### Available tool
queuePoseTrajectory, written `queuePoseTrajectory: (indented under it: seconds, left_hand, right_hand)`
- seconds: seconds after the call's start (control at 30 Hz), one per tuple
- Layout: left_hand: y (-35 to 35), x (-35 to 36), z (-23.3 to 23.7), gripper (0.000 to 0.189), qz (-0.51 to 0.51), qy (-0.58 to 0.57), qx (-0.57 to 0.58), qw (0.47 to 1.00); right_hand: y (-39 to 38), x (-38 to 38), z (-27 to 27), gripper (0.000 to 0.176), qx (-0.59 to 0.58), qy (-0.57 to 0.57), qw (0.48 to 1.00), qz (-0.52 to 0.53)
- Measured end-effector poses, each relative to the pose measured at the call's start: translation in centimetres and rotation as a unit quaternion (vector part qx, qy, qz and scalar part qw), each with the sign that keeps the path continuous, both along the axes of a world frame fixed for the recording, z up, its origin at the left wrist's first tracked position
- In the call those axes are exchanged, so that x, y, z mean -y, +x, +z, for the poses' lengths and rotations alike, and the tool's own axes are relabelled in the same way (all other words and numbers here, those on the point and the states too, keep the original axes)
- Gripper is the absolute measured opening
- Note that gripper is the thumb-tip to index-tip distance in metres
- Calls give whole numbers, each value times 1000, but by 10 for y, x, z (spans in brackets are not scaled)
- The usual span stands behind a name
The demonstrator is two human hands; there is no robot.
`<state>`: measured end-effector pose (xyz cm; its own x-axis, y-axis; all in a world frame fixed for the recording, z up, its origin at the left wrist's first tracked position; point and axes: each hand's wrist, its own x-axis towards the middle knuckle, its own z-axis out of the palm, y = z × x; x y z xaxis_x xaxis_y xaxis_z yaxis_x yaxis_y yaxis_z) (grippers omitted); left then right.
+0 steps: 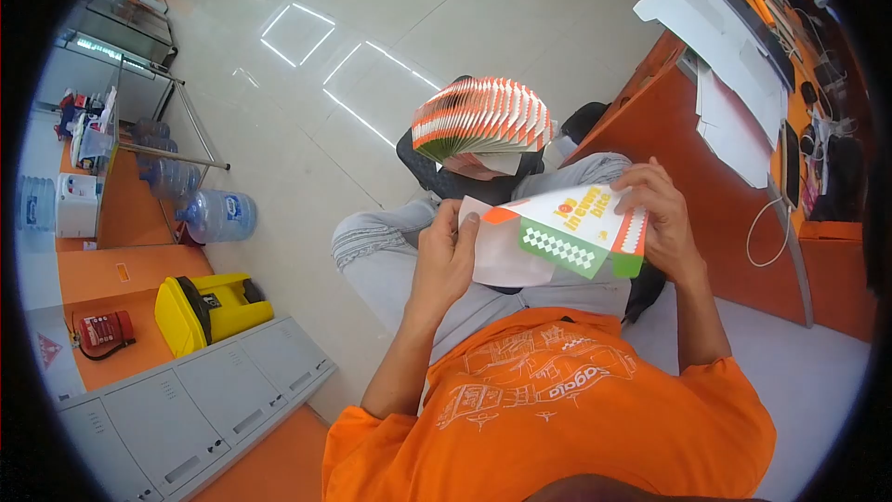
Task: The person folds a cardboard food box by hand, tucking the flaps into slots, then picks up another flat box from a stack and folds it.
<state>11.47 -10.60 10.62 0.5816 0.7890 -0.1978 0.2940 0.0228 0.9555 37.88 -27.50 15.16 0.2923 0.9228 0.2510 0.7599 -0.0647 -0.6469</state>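
A printed cardboard food box (571,223), white, orange and green with the words "Joy in every bite", is held over my lap, partly folded. My left hand (446,254) pinches its plain pinkish flap at the left, thumb on top. My right hand (658,214) grips the upper right edge, fingers bent over the white panel near an orange-checked side. A green end tab sticks out below that hand. Beyond my knees, a fanned stack of matching folded cartons (483,121) rests on a dark support whose shape is mostly hidden.
To the right is an orange desk (641,139) with white cardboard sheets (720,56) and a hanging white cable (767,237). On the left are a large water bottle (223,216), a yellow bin (209,311), a fire extinguisher (104,330) and grey lockers (200,400).
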Motion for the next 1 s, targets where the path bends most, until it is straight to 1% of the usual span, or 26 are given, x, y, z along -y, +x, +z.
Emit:
queuePoseTrajectory:
  seconds: [0.03,0.07,0.1,0.13,0.17,0.23,0.27,0.3,0.33,0.4,0.43,0.47,0.5,0.53,0.63,0.7,0.73,0.8,0.83,0.9,0.93,0.97,1.0]
  left_hand:
    - [3,3,2,20,-2,2,-1,1000]
    - [7,5,7,21,14,25,20,999]
    - [9,6,11,22,30,50,41,997]
    - [9,6,13,22,28,51,41,997]
    - [9,7,16,23,19,52,22,998]
    - [10,3,16,24,10,60,2,998]
    - [10,0,11,25,35,39,29,998]
    - [10,-3,6,27,59,19,57,996]
    - [10,-4,2,27,59,22,57,996]
    - [8,-3,-7,26,18,-14,152,988]
    - [6,-3,-16,26,14,-13,153,988]
    - [2,-3,-25,23,3,-57,120,991]
    - [3,-3,-24,21,-7,-101,85,991]
    - [6,1,-23,21,-9,-101,85,991]
    - [16,17,-25,18,13,-110,110,988]
    - [19,18,-39,18,22,-175,149,973]
    - [22,20,-43,18,22,-177,148,973]
    - [27,23,-46,18,59,-189,211,957]
    - [27,23,-45,18,60,-192,209,957]
    - [29,24,-42,31,37,-46,185,981]
    - [27,19,-44,31,36,-50,184,981]
    - [22,11,-47,40,-39,32,152,987]
    - [22,4,-43,48,-114,116,119,979]
  right_hand:
    - [-3,-1,-1,23,14,29,999,-2]
    - [-7,-4,0,23,15,30,999,-5]
    - [-12,-8,2,24,26,46,998,-37]
    - [-15,-9,3,26,37,61,995,-70]
    - [-15,-9,3,26,37,63,995,-72]
    - [-18,-10,-2,29,37,61,997,-5]
    - [-22,-9,-5,26,67,69,995,1]
    - [-22,-9,-7,26,67,74,995,1]
    - [-21,-9,-8,25,39,83,995,-23]
    - [-12,-8,-22,24,-35,114,991,-66]
    - [-12,-7,-23,24,-33,115,990,-70]
    - [-12,-8,-22,23,-3,122,989,-83]
    - [-13,-9,-22,22,27,128,987,-95]
    - [-16,-11,-22,22,27,128,987,-97]
    - [-27,-18,-21,21,1,113,991,-77]
    - [-29,-22,-19,22,35,152,985,-74]
    - [-32,-26,-17,22,34,150,985,-75]
    - [-38,-33,-14,23,-6,147,984,-98]
    - [-36,-33,-15,23,-7,144,985,-98]
    - [-29,-34,-18,25,-42,132,986,-95]
    - [-27,-38,-14,23,-43,128,985,-104]
    - [-22,-38,-13,23,-44,125,985,-108]
    - [-15,-39,-14,20,-96,98,986,-94]
